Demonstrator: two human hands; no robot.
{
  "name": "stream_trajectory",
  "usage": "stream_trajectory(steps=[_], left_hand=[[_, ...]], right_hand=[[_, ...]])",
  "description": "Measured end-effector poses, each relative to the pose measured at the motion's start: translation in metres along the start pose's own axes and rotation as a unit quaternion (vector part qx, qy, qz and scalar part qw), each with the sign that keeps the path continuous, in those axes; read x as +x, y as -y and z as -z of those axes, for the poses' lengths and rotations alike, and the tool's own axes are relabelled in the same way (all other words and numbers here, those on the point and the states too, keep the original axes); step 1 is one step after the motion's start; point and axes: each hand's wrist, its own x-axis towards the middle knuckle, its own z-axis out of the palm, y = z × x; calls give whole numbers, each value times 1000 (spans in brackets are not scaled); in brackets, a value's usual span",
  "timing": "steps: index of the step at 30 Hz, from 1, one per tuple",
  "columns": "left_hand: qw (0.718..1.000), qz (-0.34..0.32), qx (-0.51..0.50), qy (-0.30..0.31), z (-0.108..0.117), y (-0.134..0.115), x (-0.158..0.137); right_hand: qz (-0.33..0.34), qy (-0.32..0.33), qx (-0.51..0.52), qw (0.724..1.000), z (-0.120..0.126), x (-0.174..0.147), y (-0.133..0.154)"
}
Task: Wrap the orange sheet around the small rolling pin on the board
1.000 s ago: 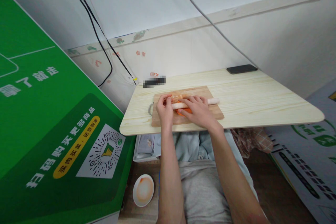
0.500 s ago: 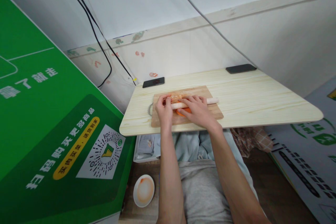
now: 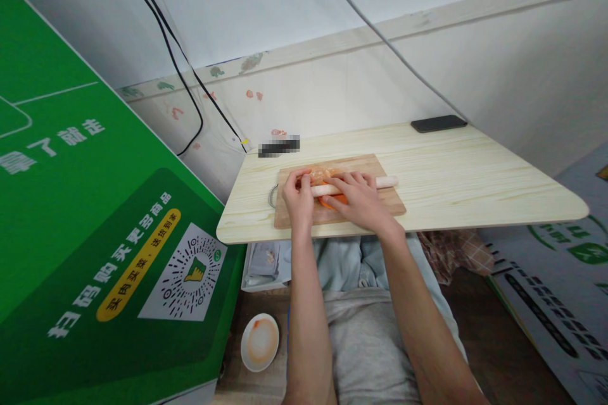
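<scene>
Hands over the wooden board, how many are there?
2. The left hand is at the left part of the rolling pin; the right hand lies across its middle. No others show.

pale rod, orange piece, tan board; cream, wood-grained tabletop; green panel

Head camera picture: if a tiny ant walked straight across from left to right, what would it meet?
Green sign → metal handle → left hand → right hand → flat black thing → white panel.
</scene>
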Motion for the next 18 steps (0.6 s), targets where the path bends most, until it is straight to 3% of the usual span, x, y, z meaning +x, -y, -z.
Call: stream_trajectory(steps=[18], left_hand=[[1000, 1, 4, 4, 0, 1, 0]], right_hand=[[0, -11, 1, 1000, 0, 0, 1]])
